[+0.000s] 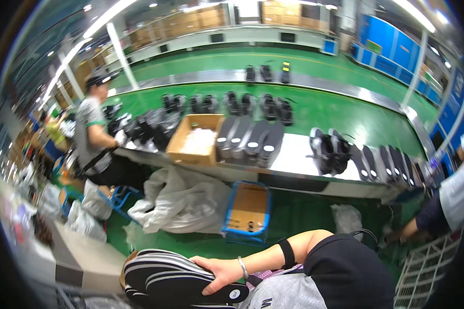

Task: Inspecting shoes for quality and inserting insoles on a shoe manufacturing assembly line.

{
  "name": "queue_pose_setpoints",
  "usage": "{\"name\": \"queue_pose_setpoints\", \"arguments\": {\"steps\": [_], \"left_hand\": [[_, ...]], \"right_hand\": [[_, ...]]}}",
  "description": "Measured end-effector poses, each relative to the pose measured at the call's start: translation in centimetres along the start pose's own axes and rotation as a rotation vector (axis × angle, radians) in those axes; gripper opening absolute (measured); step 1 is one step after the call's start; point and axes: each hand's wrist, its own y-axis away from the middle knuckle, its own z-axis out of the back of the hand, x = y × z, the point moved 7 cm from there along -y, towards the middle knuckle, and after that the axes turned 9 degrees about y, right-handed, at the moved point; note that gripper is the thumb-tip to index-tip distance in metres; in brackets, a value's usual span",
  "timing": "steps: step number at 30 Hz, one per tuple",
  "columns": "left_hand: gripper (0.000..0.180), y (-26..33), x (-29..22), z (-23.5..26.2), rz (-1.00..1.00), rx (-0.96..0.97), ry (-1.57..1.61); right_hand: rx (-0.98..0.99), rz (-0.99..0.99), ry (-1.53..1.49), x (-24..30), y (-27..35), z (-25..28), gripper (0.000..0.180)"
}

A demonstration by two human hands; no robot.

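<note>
At the lower edge, a stack of black insoles (183, 275) with pale edges is in my right hand (219, 273). The fingers reach over the far side of the stack, and the thumb presses on its top. A round white label marks the heel end of the top insole. My right forearm, with a bracelet and a black band, crosses in from the right. My left hand does not show. Across the aisle, more insoles (250, 141) stand in piles on the long workbench (296, 159), beside a cardboard box (178, 139) with white contents.
Several black shoes (232, 103) line the green belt; one pair of sandals (330, 152) sits on the bench. A blue-framed stool (247, 208) and a large white sack (185, 198) are below. Co-workers stand left (95, 129) and right (443, 206). A white wire rack (428, 268) stands lower right.
</note>
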Motion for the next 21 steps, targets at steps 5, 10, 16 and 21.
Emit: {"name": "queue_pose_setpoints", "arguments": {"steps": [5, 10, 16, 21], "left_hand": [[0.052, 0.5, 10.2, -6.8, 0.275, 0.255, -0.107], [0.058, 4.1, 24.4, -16.4, 0.611, 0.516, -0.127], [0.061, 11.0, 36.1, -26.7, 1.029, 0.700, -0.214], [0.044, 14.7, 43.4, -33.0, 1.143, 0.952, -0.449]], "right_hand": [[-0.352, 0.013, -0.141, 0.2, 11.0, 10.4, 0.080], [-0.515, -0.248, -0.167, -1.1, 25.3, 17.1, 0.084], [-1.058, -0.143, -0.328, -1.3, 39.0, 23.8, 0.090], [-1.342, -0.075, -0.698, -2.5, 50.6, 26.2, 0.053]]}}
